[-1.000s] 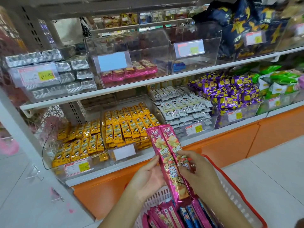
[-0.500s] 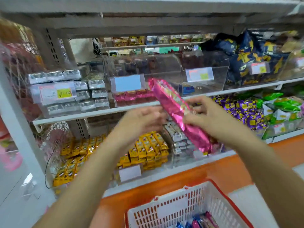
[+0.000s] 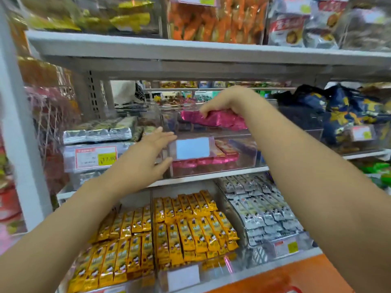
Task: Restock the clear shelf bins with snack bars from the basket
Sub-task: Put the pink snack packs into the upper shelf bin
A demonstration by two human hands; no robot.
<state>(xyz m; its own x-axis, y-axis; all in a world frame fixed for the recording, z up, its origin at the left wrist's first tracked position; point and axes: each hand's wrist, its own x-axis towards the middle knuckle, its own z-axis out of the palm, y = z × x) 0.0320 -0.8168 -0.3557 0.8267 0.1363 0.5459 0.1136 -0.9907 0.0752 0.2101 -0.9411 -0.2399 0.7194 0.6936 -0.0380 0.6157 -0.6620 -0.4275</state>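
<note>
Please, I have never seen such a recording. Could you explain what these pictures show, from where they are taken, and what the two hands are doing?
There is no machine here. A person wears one wide-angle camera on the head, looking forward and down, so you see that person's own two arms. In front stands a shop shelf with clear bins. The right hand grips a bundle of pink snack bars, fingers curled over it, above the open top of a clear bin. That bin already holds a few pink bars at its bottom. The left hand, fingers straight, lies against the bin's left front corner, apparently steadying it. One shelf lower lie yellow bars and silver bars.
</note>
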